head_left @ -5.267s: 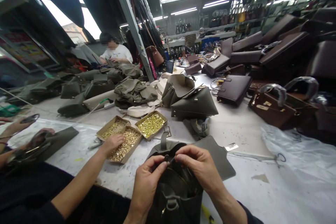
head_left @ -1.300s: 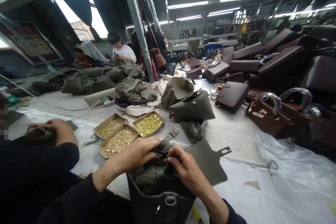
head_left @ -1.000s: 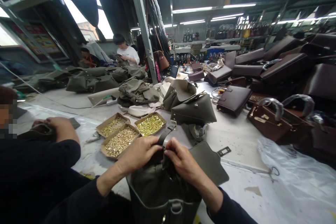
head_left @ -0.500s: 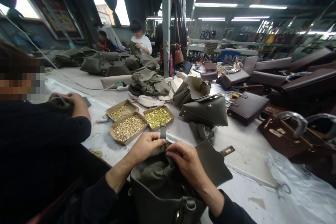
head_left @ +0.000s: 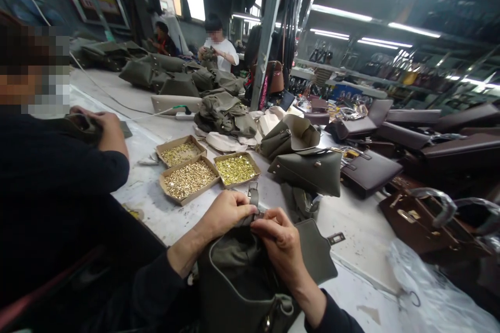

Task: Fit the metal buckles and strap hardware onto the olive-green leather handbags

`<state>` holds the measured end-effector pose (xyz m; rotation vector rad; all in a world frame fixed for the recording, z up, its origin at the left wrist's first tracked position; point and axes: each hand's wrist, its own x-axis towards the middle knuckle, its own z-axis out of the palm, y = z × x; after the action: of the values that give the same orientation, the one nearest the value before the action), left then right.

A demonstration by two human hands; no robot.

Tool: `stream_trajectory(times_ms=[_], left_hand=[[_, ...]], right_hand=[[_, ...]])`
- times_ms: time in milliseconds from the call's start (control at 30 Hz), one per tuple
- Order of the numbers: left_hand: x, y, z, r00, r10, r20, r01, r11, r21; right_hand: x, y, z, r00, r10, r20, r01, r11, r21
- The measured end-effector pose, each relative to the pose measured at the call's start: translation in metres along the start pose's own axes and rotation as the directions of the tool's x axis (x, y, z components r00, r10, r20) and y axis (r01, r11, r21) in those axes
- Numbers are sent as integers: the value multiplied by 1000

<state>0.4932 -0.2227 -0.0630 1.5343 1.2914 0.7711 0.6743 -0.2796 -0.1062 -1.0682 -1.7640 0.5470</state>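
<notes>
An olive green handbag stands open at the near edge of the white table, its flap lying back on the table top. My left hand is closed on the bag's far rim beside a short strap with a buckle. My right hand pinches the same rim right next to it, fingers curled. Both hands touch at the strap's base.
Three cardboard trays of small gold fittings lie just beyond my hands. A person in black sits close on my left, hands on another olive bag. Finished olive bags and brown bags crowd the table; clear plastic lies at right.
My view has swung left and tilted. My left hand left the tray of fittings and came to the bag's rim; both hands have stayed pinched at the strap since about a second ago.
</notes>
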Motion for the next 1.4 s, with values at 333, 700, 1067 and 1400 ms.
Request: stream_trajectory(times_ms=[333, 700, 1067, 1400], left_hand=[[-3, -10, -1, 1000, -18, -11, 16, 992, -126], [-6, -6, 5, 999, -45, 16, 47, 986, -159], [-9, -8, 9, 999, -37, -22, 33, 989, -143], [-10, -11, 9, 999, -41, -33, 37, 992, -123]], right_hand=[[4, 0, 2, 984, -163, -77, 139, 957, -255], [6, 12, 4, 991, -78, -111, 77, 997, -20], [1, 19, 5, 995, -38, -97, 34, 999, -41], [4, 11, 6, 994, -59, -96, 46, 989, -138]])
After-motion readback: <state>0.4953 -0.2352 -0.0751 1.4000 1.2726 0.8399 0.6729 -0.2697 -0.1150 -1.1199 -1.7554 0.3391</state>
